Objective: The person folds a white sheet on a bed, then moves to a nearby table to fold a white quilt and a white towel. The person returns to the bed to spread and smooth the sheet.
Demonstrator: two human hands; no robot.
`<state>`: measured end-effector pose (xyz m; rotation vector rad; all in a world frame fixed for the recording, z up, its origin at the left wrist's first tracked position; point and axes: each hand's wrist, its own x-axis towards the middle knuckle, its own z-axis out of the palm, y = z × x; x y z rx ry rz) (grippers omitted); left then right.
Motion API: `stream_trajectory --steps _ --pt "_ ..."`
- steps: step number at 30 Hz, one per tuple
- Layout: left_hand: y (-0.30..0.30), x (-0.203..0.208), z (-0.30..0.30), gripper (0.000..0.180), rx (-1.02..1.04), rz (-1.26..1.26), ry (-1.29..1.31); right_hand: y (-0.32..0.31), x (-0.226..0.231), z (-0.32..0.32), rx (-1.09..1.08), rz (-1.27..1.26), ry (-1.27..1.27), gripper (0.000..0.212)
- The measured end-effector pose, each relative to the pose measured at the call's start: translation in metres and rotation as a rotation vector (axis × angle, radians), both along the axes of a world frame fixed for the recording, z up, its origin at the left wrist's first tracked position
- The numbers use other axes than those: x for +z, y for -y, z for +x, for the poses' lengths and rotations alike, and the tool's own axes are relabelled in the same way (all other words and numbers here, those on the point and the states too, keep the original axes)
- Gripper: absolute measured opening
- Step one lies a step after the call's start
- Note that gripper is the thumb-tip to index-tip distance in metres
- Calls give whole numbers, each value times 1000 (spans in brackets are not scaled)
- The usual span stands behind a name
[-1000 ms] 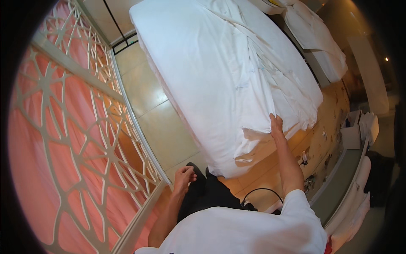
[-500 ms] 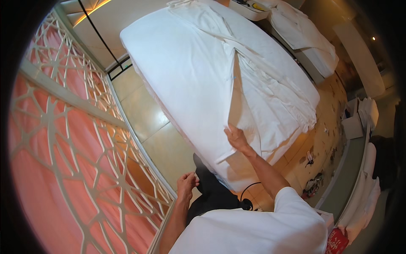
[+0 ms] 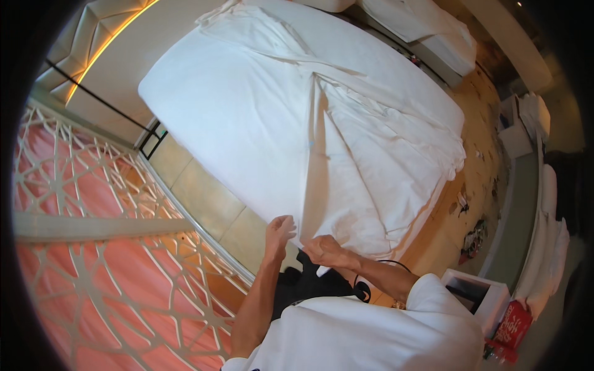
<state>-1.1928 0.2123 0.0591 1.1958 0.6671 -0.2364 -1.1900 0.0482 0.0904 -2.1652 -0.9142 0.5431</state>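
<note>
White sheet (image 3: pixel 371 173) rumpled across bed (image 3: pixel 210 117); looks light, soft, limp, best gripped along edge. Right hand (image 3: pixel 325 251) closed on sheet's edge; left hand (image 3: pixel 279 236) half-open just beside it, no hold visible.

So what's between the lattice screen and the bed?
In the head view: tiled floor, a black frame at the far end, and the left forearm nearer.

1 white sheet (image 3: pixel 377 167) lies loose and wrinkled over the bed (image 3: pixel 204 117), with its lifted edge making a long, straight fold toward the near side.
</note>
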Motion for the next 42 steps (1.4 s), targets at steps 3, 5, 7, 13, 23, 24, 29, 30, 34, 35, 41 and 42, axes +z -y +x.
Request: stream_trajectory --steps 3,5,7,13,23,24,29,30,34,35,41,42 --pt "2 1 34 41 -119 42 52 -13 12 5 -33 -4 48 12" --pt "0 -13 52 44 -189 188 53 -20 28 10 5 -77 -199 13" --pt "2 -10 72 42 -260 126 60 -26 24 8 3 -133 -11 13" --pt "-22 -27 123 20 -351 22 105 -62 20 3 -131 -90 -14 10" --pt "-75 -60 230 16 -386 -75 75 -127 53 0 -443 -190 -232 12" --pt "-79 -62 240 18 -378 -46 72 -128 58 0 -489 -198 -253 14" --pt "-100 -47 245 27 -445 21 67 -95 62 -14 -778 -165 -245 17" --pt "-100 -44 239 29 -376 -17 71 -82 57 -19 -827 -244 -327 18" --pt "-134 -17 194 29 -440 175 231 -26 42 -40 -968 -296 -139 14" --pt "-138 -15 176 29 -463 209 250 -16 36 -43 -1009 -379 -122 13" --pt "-126 -21 120 27 -261 76 -26 27 -23 -62 -957 -552 -359 25" --pt "-120 -15 122 27 -293 121 8 28 -28 -60 -889 -544 -428 27"
